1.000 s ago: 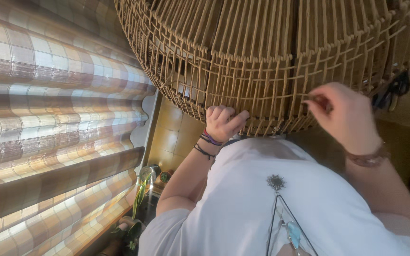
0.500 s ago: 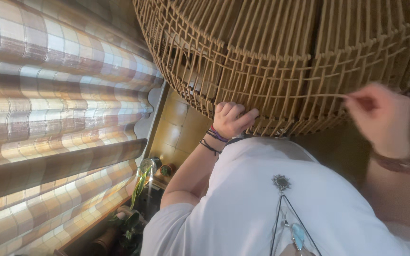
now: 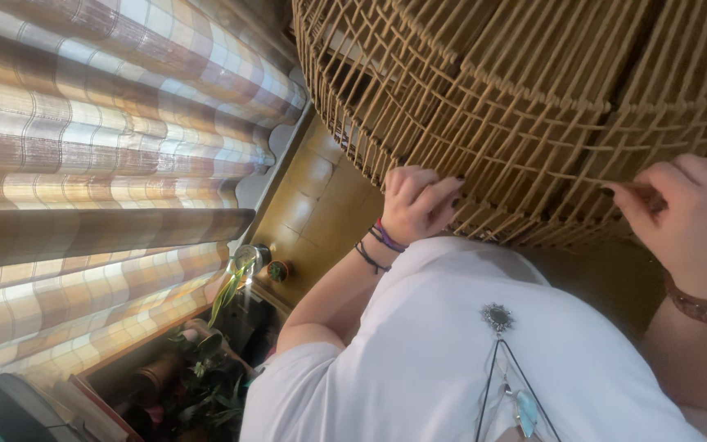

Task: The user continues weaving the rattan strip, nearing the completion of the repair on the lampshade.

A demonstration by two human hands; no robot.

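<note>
Fingers point(image 3: 427, 192) of the left hand point(image 3: 415, 209) curled against the wicker basket point(image 3: 533, 98), right hand point(image 3: 689, 217) pinching a strand point(image 3: 583, 176), checked curtain point(image 3: 83, 147) alongside.

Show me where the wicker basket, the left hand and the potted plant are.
wicker basket point(image 3: 533, 106), head view, on its woven side wall
left hand point(image 3: 415, 205), head view, back of the hand
potted plant point(image 3: 210, 372), head view, on its green leaves

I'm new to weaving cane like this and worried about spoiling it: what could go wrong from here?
1. The right hand pinches a thin strand drawn across the woven basket; pulled too hard, it might snap or kink.
2. The left hand grips only the lower rim, so the basket could shift and slacken the weave.
3. Open gaps might catch the fingers.
</note>
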